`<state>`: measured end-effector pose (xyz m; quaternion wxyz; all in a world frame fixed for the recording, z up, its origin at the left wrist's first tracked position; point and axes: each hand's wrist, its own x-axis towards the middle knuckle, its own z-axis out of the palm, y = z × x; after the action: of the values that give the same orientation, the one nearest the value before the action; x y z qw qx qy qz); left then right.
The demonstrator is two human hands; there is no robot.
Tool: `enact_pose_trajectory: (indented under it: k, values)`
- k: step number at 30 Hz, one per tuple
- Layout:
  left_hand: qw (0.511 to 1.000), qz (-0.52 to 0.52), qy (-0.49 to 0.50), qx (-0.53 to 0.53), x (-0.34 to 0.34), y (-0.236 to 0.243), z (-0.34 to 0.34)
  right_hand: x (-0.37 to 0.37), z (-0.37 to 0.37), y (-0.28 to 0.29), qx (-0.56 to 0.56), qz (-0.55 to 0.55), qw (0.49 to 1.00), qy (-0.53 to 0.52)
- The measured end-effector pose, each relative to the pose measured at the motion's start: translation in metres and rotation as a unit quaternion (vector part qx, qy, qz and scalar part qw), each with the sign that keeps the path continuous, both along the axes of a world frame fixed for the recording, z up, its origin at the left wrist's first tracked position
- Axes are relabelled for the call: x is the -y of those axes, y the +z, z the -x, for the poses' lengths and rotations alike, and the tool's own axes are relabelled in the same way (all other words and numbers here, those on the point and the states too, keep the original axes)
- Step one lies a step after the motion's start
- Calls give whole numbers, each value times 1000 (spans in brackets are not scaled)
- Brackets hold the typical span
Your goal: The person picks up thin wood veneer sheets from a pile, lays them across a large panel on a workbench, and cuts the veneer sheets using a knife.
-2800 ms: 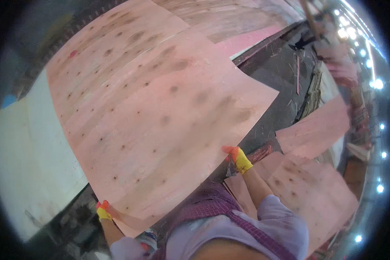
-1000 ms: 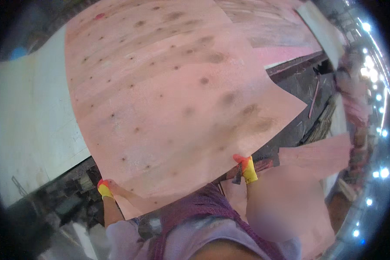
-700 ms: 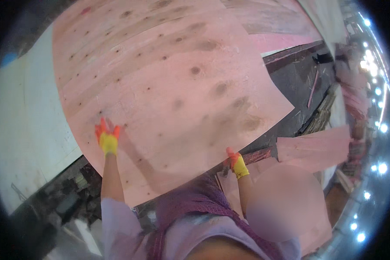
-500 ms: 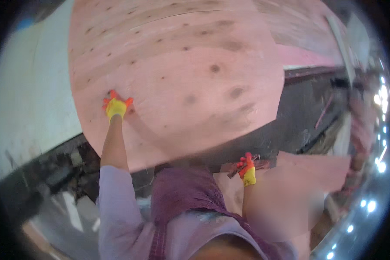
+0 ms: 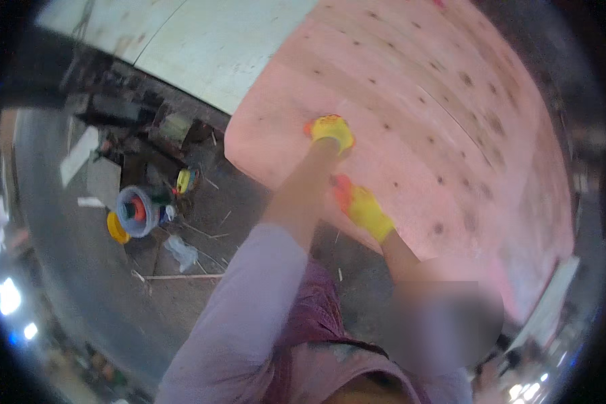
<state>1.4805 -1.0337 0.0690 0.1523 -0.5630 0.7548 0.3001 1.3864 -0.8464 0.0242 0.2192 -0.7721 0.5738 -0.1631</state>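
A large pink veneer-like sheet (image 5: 411,135) with dark knots lies in front of me, its near edge curving past my body. My left hand (image 5: 331,132), in a yellow glove with orange fingers, presses on the sheet near its left side; the fingers look spread, partly hidden behind the back of the hand. Nearer to me, my right hand (image 5: 363,209), gloved alike, is at the sheet's near edge with its fingers closed. A small dark bit shows by its fingertips; what it belongs to is hidden.
A pale board (image 5: 209,54) adjoins the sheet at the far left. On the floor to the left stand a clear plastic tub (image 5: 139,211) with coloured things inside, a yellow lid (image 5: 118,229), crumpled clear plastic (image 5: 180,251) and a thin stick (image 5: 184,277). A pale strip (image 5: 549,303) is at the right.
The view has swung to the left, showing the floor items. My right hand, earlier low beside my body with a dark narrow object, is now at the sheet's edge near my left hand.
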Motion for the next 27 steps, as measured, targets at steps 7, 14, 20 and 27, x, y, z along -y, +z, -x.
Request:
enact_pose_trajectory:
  k: [7, 14, 20, 27]
  values:
    - [962, -228, 44, -142, 66, -61, -10, 184, -171, -10, 47, -13, 998, 38]
    - [928, -234, -82, -278, 96, -139, -37, 233, -238, -20, -156, -51, 983, 87]
    - [944, -283, 103, -134, 77, -28, -12, 215, -186, -13, -140, -227, 962, 58]
    - [914, -236, 266, -195, 33, -32, -4, 123, -91, -40, -5, -479, 861, -170]
